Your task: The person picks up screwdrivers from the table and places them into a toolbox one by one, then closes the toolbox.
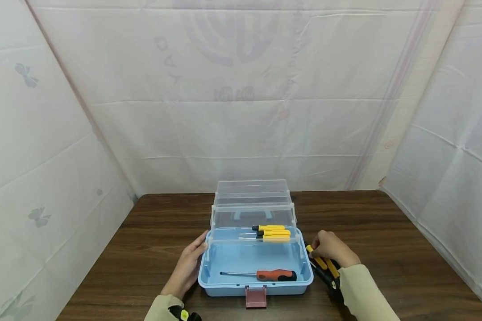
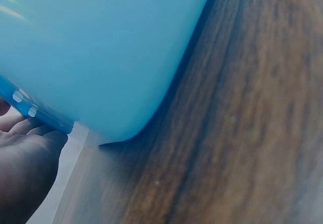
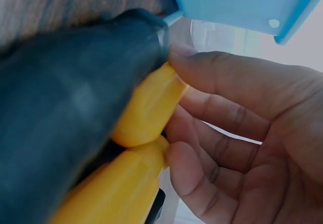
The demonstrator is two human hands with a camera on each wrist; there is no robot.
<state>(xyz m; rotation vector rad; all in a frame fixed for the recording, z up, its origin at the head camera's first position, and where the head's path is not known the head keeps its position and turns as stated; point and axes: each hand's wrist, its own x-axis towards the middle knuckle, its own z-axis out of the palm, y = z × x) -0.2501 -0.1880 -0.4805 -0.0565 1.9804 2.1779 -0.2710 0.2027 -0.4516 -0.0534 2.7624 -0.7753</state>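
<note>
A light blue toolbox (image 1: 241, 290) stands on the table with its clear lid raised. My left hand (image 1: 188, 264) holds its left rim, thumb on top and fingers along the outer wall; the left wrist view shows the fingers (image 2: 33, 128) by the rim. Right of the box, my right hand (image 1: 334, 248) pinches a yellow-handled screwdriver (image 3: 151, 105) between thumb and fingers; its shaft is mostly hidden. Beside it lie another yellow handle (image 3: 108, 188) and a thick black handle (image 3: 65, 98). Inside the box is an orange-and-black screwdriver (image 1: 271, 275).
Several yellow-handled screwdrivers (image 1: 274, 232) lie in the clear tray at the back of the box. A pink latch (image 1: 255, 298) hangs at the box's front. White sheeting (image 1: 241, 133) walls the brown wooden table (image 1: 160, 223) at the back and both sides.
</note>
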